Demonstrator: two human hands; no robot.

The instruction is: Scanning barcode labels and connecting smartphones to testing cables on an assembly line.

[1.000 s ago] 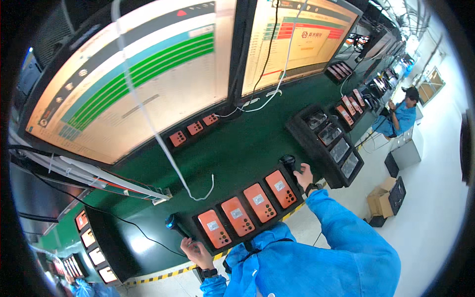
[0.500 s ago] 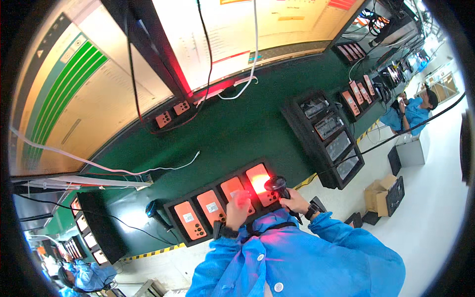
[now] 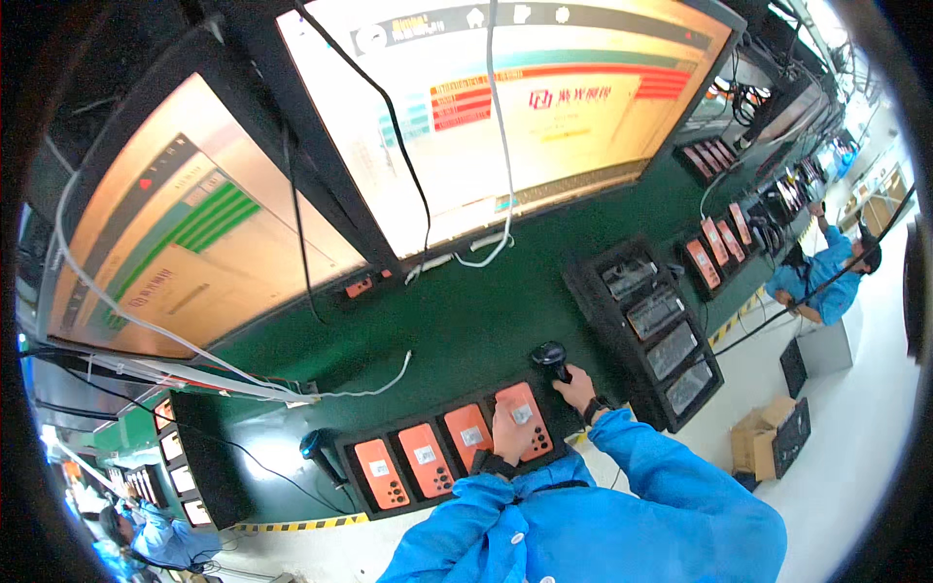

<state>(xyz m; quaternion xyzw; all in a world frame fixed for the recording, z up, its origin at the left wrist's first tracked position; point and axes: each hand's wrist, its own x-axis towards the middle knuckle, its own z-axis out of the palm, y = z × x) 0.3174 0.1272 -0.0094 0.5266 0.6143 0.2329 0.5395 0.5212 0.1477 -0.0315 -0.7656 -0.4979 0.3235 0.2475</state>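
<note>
A black handheld barcode scanner (image 3: 550, 356) is gripped in my right hand (image 3: 575, 389), its head pointing away from me beyond the tray's right end. Several coral-pink phones lie face down in a black foam tray (image 3: 413, 503) near the table's front edge, with white labels on their backs. My left hand (image 3: 507, 433) reaches over the tray, its fingers stretched along the left side of the rightmost phone (image 3: 529, 420). That hand partly covers this phone and the pink phone (image 3: 465, 435) beside it. No red scanner light shows on the phones.
Two lit monitors (image 3: 525, 126) stand along the back, cables hanging before them. A second scanner (image 3: 316, 452) lies left of the tray. To the right are a black tray of dark, wrapped pieces (image 3: 663, 325) and more pink phones (image 3: 702, 264). Co-workers in blue (image 3: 831, 282) are at both sides.
The red scanner light on the rightmost phone has gone out. My left hand has shifted right to that phone. The view has tilted, showing more of the monitors, whose screens display different content.
</note>
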